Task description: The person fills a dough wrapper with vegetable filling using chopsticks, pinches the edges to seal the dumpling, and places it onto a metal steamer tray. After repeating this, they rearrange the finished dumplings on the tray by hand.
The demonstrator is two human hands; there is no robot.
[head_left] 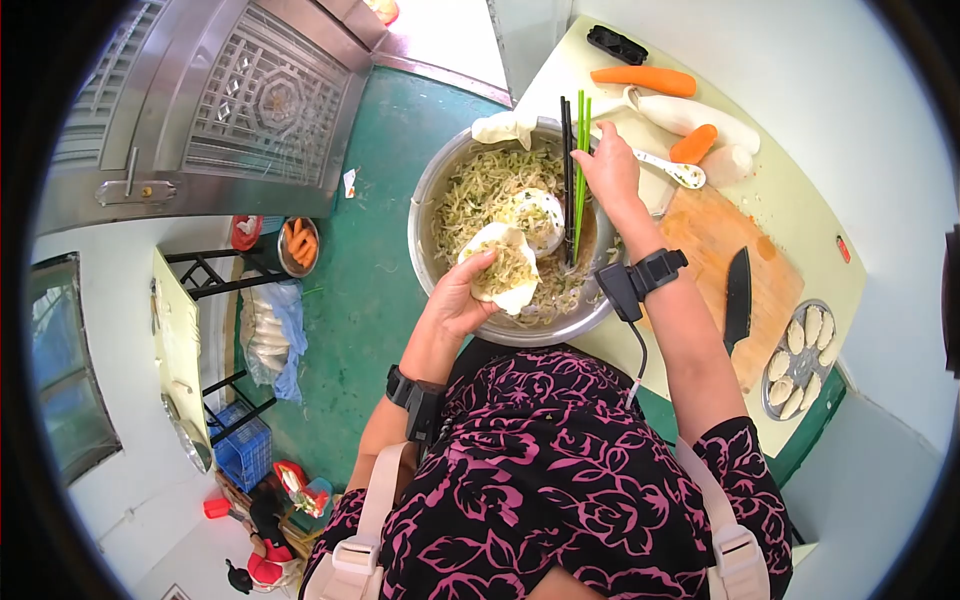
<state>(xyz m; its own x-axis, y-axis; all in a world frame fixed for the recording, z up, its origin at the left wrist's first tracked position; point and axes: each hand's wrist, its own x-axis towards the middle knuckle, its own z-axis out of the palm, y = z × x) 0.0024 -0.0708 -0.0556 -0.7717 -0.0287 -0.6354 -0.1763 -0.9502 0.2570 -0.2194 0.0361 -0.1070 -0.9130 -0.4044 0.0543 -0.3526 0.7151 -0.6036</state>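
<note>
My left hand [464,297] holds a round dough wrapper [518,296] with shredded filling [508,270] heaped on it, above a large metal basin [421,215]. Thumb and fingers of my right hand [612,175] close around green chopsticks [582,190] at the basin's right side. Black chopsticks [567,180] stand beside them, tips down in the mixture. Inside the basin, a small white bowl [543,215] sits in more shredded filling [480,190]. A patterned white spoon [685,174] lies right of my right hand; its handle end is hidden.
On the table are a cutting board [690,235], a black knife [738,295], carrots [645,79], a white radish [700,115] and a metal tray [770,395] of several dumplings [795,337]. A metal door [345,120] stands left; another person [268,560] is at lower left.
</note>
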